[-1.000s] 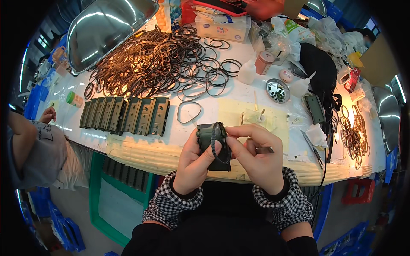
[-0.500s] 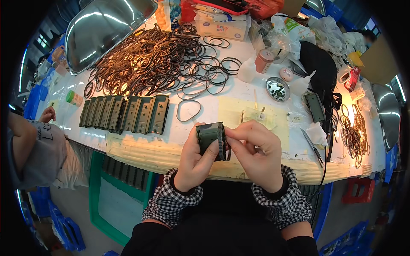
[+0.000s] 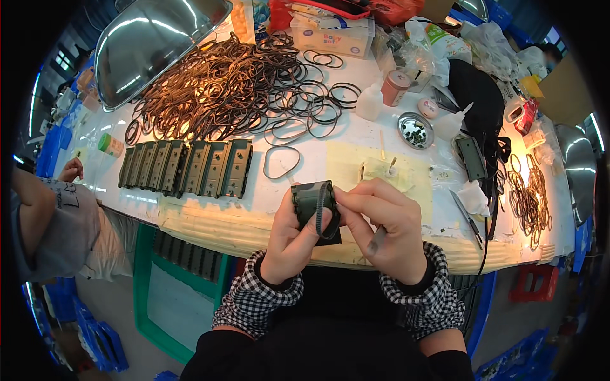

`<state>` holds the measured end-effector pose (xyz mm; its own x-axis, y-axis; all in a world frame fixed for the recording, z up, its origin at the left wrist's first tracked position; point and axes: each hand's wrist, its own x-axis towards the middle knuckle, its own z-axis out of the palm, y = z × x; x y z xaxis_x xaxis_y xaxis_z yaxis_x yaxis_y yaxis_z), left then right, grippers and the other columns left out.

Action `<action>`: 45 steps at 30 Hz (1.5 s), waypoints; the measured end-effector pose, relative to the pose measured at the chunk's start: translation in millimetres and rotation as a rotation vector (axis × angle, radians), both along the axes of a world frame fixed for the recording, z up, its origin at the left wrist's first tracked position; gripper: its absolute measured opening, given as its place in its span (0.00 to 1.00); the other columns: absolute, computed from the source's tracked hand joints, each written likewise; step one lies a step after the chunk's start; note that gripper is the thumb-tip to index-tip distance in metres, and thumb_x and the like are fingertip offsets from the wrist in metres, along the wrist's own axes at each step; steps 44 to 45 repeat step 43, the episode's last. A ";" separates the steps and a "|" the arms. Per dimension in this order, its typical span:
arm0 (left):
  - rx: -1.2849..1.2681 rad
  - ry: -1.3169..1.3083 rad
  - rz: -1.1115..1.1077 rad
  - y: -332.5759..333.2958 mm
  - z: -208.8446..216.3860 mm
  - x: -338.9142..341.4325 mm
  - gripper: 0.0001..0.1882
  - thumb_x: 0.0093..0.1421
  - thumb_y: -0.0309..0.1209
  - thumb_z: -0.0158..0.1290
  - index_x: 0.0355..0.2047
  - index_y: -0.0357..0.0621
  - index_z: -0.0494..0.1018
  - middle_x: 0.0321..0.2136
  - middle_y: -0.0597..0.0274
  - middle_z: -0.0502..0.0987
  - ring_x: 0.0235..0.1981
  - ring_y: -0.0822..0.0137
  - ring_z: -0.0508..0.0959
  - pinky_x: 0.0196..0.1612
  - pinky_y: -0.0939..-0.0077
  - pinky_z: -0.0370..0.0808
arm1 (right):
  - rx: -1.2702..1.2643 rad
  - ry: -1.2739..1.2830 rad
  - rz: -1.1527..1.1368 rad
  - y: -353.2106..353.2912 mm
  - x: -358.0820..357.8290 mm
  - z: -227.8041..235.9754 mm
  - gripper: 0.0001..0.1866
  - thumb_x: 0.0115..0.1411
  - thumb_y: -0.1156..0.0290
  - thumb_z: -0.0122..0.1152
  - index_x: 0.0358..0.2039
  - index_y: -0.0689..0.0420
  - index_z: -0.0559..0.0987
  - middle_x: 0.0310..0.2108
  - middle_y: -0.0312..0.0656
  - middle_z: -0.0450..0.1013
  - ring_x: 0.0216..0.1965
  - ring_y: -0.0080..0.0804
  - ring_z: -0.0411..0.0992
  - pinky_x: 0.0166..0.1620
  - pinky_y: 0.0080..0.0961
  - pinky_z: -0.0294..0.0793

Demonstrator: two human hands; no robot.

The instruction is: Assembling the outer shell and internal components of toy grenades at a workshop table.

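Above the table's front edge, my left hand [image 3: 289, 238] grips a dark green toy-vehicle body [image 3: 305, 209], its thumb across the near side. A dark ribbed rubber track [image 3: 319, 208] loops over that body near its right side. My right hand [image 3: 391, 228] is closed, with thumb and forefinger pinching at the body's right edge. From its curled fingers sticks a thin grey flat-ended tool [image 3: 376, 240], mostly hidden. What the fingertips touch is too small to make out. One loose rubber track [image 3: 281, 162] lies flat just beyond my hands.
Similar green bodies [image 3: 216, 168] stand in a row at left, before a big heap of tracks [image 3: 203, 95]. On the right are a metal dish [image 3: 415, 130] of small dark parts, a white squeeze bottle [image 3: 369, 101] and a knife [image 3: 467, 219]. A green crate [image 3: 143, 292] sits below left.
The track has shifted left, from the body's right end onto its side. My right hand has moved slightly right and turned, and the grey tool in it now shows.
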<state>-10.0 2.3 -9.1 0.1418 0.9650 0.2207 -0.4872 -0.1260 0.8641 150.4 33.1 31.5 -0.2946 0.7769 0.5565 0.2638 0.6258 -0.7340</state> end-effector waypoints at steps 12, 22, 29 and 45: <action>-0.127 -0.169 -0.049 -0.4 6.9 6.2 0.17 0.69 0.32 0.45 0.54 0.37 0.61 0.44 0.59 0.73 0.45 0.71 0.75 0.50 0.75 0.74 | -0.259 0.117 -0.003 -6.3 0.9 3.2 0.12 0.54 0.81 0.64 0.41 0.59 0.83 0.28 0.39 0.75 0.21 0.20 0.67 0.22 0.17 0.64; -0.148 -0.205 -0.069 -0.8 -2.2 1.7 0.17 0.69 0.30 0.44 0.55 0.37 0.61 0.47 0.57 0.73 0.48 0.67 0.75 0.52 0.71 0.74 | -0.143 0.063 -0.054 -8.8 -5.4 8.2 0.13 0.54 0.81 0.64 0.41 0.58 0.83 0.28 0.38 0.74 0.24 0.23 0.70 0.24 0.18 0.67; -0.095 -0.112 -0.078 -0.1 1.2 -1.9 0.17 0.68 0.31 0.47 0.53 0.36 0.61 0.46 0.58 0.73 0.47 0.71 0.75 0.51 0.74 0.73 | -0.153 0.023 0.023 -5.3 0.5 3.4 0.13 0.54 0.82 0.64 0.41 0.59 0.82 0.26 0.39 0.72 0.24 0.26 0.70 0.25 0.20 0.67; -0.294 -0.383 -0.294 3.0 -1.0 -5.1 0.18 0.65 0.38 0.52 0.49 0.38 0.66 0.43 0.54 0.75 0.45 0.61 0.77 0.49 0.65 0.76 | -0.372 0.301 0.136 -10.4 2.9 3.2 0.12 0.59 0.80 0.61 0.44 0.57 0.83 0.30 0.36 0.71 0.25 0.16 0.71 0.24 0.11 0.66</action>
